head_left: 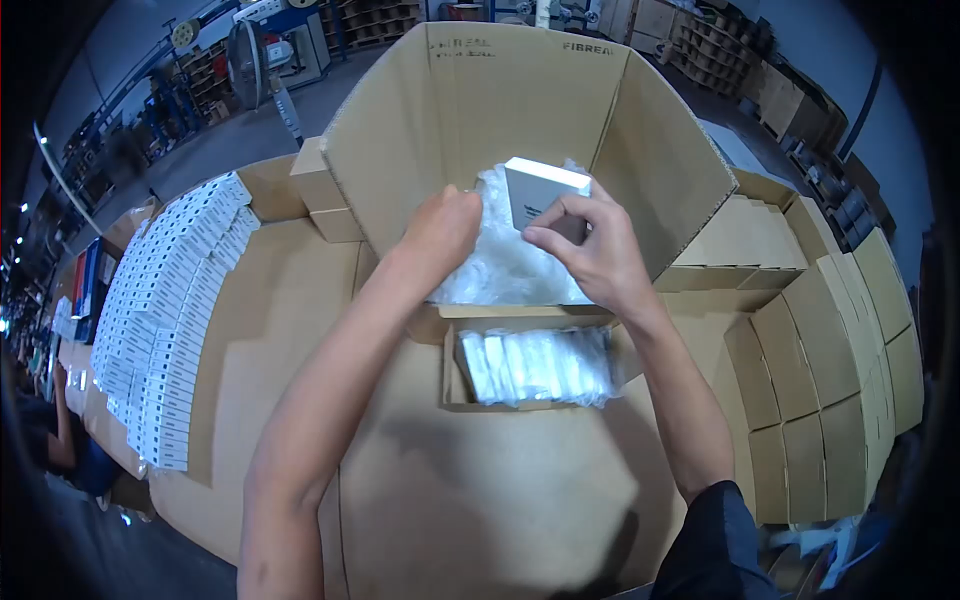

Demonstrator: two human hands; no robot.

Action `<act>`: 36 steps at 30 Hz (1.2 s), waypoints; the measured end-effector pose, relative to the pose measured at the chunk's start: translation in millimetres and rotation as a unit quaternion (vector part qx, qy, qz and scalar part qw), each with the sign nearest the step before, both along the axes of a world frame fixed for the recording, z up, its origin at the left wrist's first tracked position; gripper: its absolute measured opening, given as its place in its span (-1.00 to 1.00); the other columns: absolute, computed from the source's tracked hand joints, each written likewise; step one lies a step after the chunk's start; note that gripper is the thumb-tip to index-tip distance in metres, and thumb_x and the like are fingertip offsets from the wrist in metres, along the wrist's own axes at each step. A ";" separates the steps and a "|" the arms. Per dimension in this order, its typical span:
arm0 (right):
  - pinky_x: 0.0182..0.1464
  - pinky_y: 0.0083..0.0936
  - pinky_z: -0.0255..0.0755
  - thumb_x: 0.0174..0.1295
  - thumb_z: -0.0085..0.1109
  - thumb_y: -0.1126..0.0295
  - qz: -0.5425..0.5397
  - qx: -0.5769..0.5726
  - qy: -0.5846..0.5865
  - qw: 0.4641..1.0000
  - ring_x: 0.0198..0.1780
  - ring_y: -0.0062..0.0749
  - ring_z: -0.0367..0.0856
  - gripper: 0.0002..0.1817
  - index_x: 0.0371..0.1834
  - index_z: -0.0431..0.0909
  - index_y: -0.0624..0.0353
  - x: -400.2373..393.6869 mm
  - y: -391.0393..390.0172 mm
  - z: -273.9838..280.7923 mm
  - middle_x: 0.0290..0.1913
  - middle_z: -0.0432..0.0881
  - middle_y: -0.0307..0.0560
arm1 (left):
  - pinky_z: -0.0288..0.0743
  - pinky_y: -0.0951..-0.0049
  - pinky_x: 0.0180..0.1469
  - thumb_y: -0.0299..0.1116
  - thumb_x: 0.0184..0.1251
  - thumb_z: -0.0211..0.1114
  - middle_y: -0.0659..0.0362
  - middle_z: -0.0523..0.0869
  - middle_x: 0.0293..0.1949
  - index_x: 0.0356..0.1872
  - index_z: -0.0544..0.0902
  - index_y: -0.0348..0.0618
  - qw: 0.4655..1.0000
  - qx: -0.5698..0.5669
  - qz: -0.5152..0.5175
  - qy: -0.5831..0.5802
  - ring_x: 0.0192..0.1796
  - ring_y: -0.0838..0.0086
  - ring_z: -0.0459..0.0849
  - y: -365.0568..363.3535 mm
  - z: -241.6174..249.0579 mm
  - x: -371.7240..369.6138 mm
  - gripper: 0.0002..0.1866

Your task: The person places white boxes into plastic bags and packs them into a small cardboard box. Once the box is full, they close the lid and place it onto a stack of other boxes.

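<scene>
Two bare hands at work over a large open carton (520, 110) standing on a cardboard-covered table (300, 330). Right hand (595, 250): grip closed on a small white box (540, 190), thumb and fingers pinching its lower end, box held upright just above the crinkled clear plastic liner (500, 260) inside the carton. Left hand (440, 230): fingers curled in at the liner's edge beside the box; whether it pinches the plastic or merely rests on it cannot be told. One smaller open carton (530, 365) sits directly in front, nearer the person, filled with a row of plastic-wrapped white items. Many small white boxes (170, 320) lie in tight rows on the far left of the table, well apart from the hands. Stacks of closed brown cartons (830, 380) stand to the right. Progress, as judged: the large carton shows little besides liner, so filling appears barely begun, with the rows at left not yet packed.
</scene>
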State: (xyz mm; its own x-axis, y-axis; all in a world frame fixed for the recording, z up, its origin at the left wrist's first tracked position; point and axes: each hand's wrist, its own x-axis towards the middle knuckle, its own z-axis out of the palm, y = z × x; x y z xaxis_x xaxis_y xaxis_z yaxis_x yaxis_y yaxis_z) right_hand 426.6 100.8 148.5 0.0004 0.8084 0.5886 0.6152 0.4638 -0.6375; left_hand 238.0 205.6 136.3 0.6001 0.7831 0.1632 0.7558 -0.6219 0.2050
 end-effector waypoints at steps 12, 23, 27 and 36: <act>0.39 -0.12 0.44 0.18 0.51 -0.10 -0.011 -0.048 0.002 0.999 0.30 0.13 0.58 -0.24 0.22 0.67 0.35 21.0 45.6 -30.3 0.11 0.66 0.32 | 0.67 0.02 0.08 -0.36 0.40 0.24 -0.22 0.77 -0.04 -0.04 0.73 -0.38 0.998 0.027 0.047 0.036 -0.02 -0.12 0.78 52.3 -52.7 13.5 -0.70; 0.28 -0.19 0.46 0.15 0.58 0.04 0.040 -0.067 0.068 0.995 0.10 -0.10 0.64 -0.48 -0.14 0.78 0.35 3.8 14.9 -4.1 -0.24 0.73 0.10 | 0.54 0.47 -0.16 -0.34 0.59 0.27 0.23 0.74 -0.33 -0.08 0.71 -0.36 0.925 -0.048 0.025 -0.376 -0.25 0.65 0.62 -59.2 24.0 -1.6 -0.77; -0.08 -0.47 0.40 0.34 0.45 0.22 0.095 -0.096 0.189 0.972 -0.26 -0.49 0.43 -0.69 -0.29 0.75 0.31 -12.3 -23.2 7.9 -0.35 0.59 -0.14 | 0.50 0.39 -0.27 -0.19 0.61 0.26 0.14 0.71 -0.42 -0.10 0.70 -0.34 0.867 -0.070 0.059 -0.490 -0.38 0.57 0.58 -112.4 23.3 -11.2 -0.67; -0.28 -0.56 0.17 0.46 0.34 0.23 0.078 -0.078 0.273 0.956 -0.32 -0.63 0.20 -0.63 -0.42 0.61 0.31 -62.3 -133.1 -15.8 -0.35 0.30 -0.30 | 0.38 0.61 -0.33 -0.26 0.71 0.14 0.35 0.62 -0.42 -0.29 0.59 -0.21 0.707 -0.201 0.026 -0.677 -0.39 0.75 0.48 -214.7 -8.3 -66.4 -0.70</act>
